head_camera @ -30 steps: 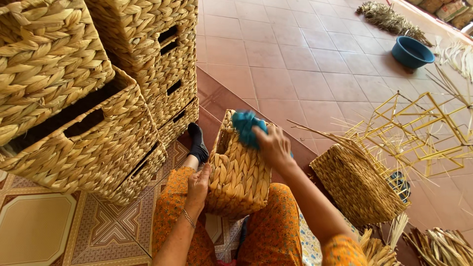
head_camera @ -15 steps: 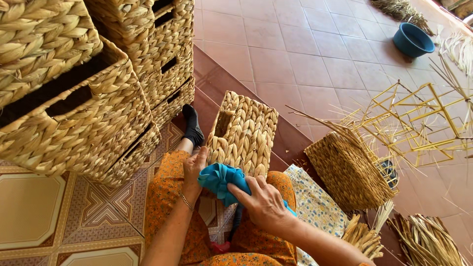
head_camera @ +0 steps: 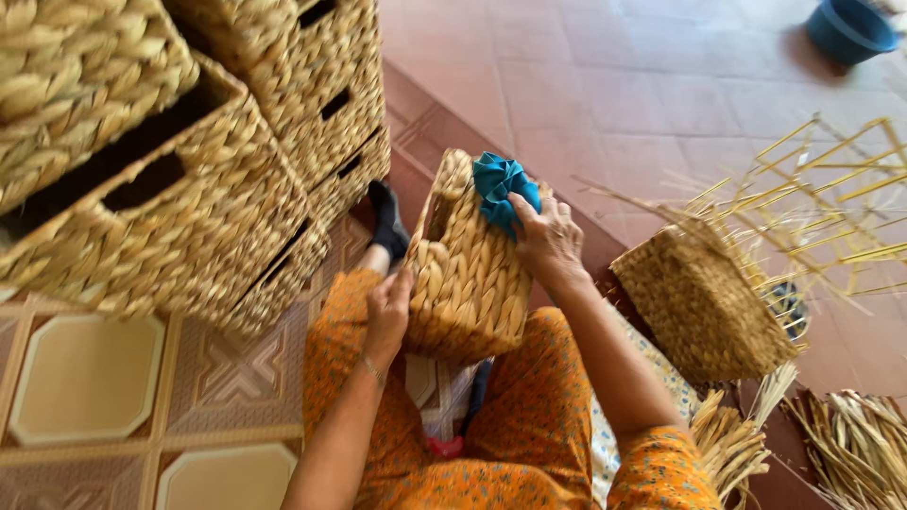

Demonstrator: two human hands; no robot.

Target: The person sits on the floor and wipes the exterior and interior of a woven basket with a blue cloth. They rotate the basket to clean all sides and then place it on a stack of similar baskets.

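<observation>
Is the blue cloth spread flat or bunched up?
Bunched up. The blue cloth sits as a crumpled wad under the right hand, pressed against the top edge of the woven basket.

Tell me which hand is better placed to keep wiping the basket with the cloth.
Right. The right hand already presses the blue cloth on the basket top, while the left hand grips the basket's side, probably steadying it.

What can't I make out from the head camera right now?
- Inside of the woven basket: hidden by its own walls.
- Right hand fingertips: buried in the blue cloth.
- Left hand palm: pressed against the basket.
- Blue tub: cut off by the top edge.
- Stacked baskets: cut off at the left and top edges.
</observation>
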